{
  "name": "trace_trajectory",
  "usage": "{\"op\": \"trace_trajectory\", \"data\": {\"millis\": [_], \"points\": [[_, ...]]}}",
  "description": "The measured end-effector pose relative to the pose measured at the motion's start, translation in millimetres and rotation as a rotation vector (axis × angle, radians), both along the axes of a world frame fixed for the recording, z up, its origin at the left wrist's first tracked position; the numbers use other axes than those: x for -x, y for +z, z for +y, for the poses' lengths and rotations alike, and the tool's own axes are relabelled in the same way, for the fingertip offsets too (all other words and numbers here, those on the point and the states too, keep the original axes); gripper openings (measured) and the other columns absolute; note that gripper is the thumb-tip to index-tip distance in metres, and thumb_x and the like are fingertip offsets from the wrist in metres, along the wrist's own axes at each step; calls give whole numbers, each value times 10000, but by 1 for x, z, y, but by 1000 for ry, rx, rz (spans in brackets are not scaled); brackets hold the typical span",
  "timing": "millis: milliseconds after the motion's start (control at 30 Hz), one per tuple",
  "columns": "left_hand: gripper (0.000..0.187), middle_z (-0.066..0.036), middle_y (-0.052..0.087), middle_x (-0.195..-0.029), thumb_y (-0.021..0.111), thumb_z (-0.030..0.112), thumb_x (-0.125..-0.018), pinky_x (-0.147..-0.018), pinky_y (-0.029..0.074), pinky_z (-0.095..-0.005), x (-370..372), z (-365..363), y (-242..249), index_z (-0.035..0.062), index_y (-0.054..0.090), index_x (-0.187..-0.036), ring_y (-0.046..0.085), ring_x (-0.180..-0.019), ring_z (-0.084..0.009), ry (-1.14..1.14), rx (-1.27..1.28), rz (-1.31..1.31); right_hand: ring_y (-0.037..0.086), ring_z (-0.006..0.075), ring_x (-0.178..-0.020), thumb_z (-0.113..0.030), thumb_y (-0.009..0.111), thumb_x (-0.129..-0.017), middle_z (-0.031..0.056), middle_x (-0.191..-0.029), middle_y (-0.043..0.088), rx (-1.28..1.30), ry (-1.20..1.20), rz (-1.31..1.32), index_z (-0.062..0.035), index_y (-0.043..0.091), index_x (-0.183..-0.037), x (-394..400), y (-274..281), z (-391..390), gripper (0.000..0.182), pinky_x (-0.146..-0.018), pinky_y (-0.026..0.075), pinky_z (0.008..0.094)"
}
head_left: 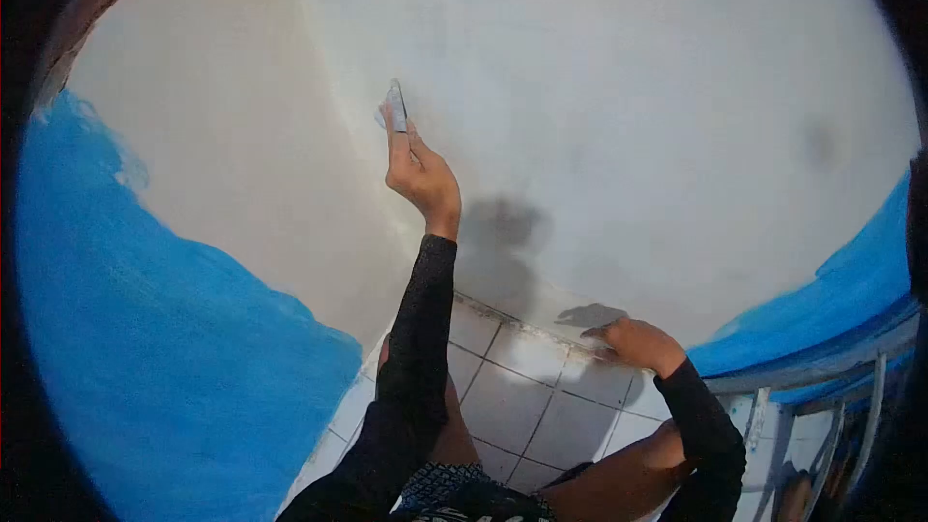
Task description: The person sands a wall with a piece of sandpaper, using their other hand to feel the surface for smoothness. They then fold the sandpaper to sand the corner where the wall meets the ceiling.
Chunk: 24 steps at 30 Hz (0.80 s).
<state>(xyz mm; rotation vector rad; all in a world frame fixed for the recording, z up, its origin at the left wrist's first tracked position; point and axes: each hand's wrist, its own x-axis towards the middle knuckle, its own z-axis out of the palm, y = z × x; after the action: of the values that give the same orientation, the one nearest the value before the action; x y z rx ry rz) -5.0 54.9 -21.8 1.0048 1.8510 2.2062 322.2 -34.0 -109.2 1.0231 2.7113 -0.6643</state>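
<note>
My left hand [421, 174] is raised against the white wall [619, 116], close to the inside corner. It grips a small flat grey scraper blade [395, 104], whose edge touches the wall. My right hand [633, 343] is low, at the foot of the same wall where it meets the tiled floor [503, 396]. Its fingers curl to the left and press on the wall's base. Whether they hold anything is hidden. Both arms wear black sleeves.
The side wall on the left is white above and bright blue [145, 348] below. Blue paint [831, 300] also covers the lower right of the facing wall. A metal railing [822, 377] runs along the right edge. My bare knees are near the floor tiles.
</note>
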Motion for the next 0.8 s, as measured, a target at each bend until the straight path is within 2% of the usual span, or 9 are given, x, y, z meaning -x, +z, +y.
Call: {"op": "trace_trajectory", "data": {"millis": [67,200,367,433,467,500,567,600,800], "points": [[338,-267,561,-1354,428,-59,-943,-1034,462,-416,-5,20,-24,-113,604,-1227,548,-1283,-352,221,-434,453,644,409,-971,-291,645,-913,226,-1027,691,58,-46,-33,-122,600,-1324,3,0,-1,446,-887,513,486],[383,-261,550,-1372,421,123,-1041,-1030,457,-373,-34,-4,-52,-96,535,-1334,565,-1270,-316,118,-330,593,647,406,-973,-281,641,-915,225,-1019,692,91,-58,-148,-138,596,-1330,7,2,0,441,-879,520,485],[373,-222,615,-1313,436,139,-1050,-936,506,-355,-11,-6,-36,-99,558,-1310,617,-1201,-297,147,-371,525,664,388,-926,-358,574,-962,227,-947,690,-23,3,-111,-102,604,-1302,-6,-32,13,427,-831,527,516],[348,-224,631,-1287,469,99,-1032,-806,544,-344,7,7,-18,-90,567,-1307,702,-1003,-297,169,-386,338,662,392,-927,-366,572,-962,229,-949,689,11,2,-61,-99,603,-1302,-1,-17,9,433,-830,525,516],[338,-235,636,-1272,486,47,-1007,-662,527,-333,14,18,-23,-74,575,-1310,683,-728,-239,195,-317,344,660,396,-929,-375,571,-963,232,-950,688,58,-4,-14,-96,601,-1302,0,-9,5,440,-829,523,517],[338,-235,636,-1272,486,47,-1007,-662,527,-333,9,23,-24,-74,575,-1310,683,-728,-239,186,-322,346,660,396,-929,-375,571,-963,232,-950,688,56,-13,-10,-96,601,-1302,0,-3,3,440,-829,523,517],[329,-247,621,-1288,467,40,-1001,-683,535,-328,-10,28,-29,-62,591,-1288,690,-765,-230,320,-572,537,657,402,-928,-396,569,-961,230,-950,687,39,-20,-66,-86,602,-1294,2,4,-1,457,-831,517,516],[375,-264,541,-1379,424,-37,-940,-1070,439,-413,-28,2,-34,-111,565,-1279,509,-1312,-382,71,-322,317,657,402,-928,-396,569,-961,230,-950,687,39,-16,-63,-86,602,-1294,3,2,0,457,-831,517,516],[316,-262,546,-1373,448,-22,-951,-1064,443,-410,-27,-13,-50,-106,602,-1214,508,-1321,-357,107,-365,509,598,381,-1101,-370,636,-915,197,-1079,670,136,-67,-203,-114,584,-1345,-6,-29,16,503,-917,502,507]]}}
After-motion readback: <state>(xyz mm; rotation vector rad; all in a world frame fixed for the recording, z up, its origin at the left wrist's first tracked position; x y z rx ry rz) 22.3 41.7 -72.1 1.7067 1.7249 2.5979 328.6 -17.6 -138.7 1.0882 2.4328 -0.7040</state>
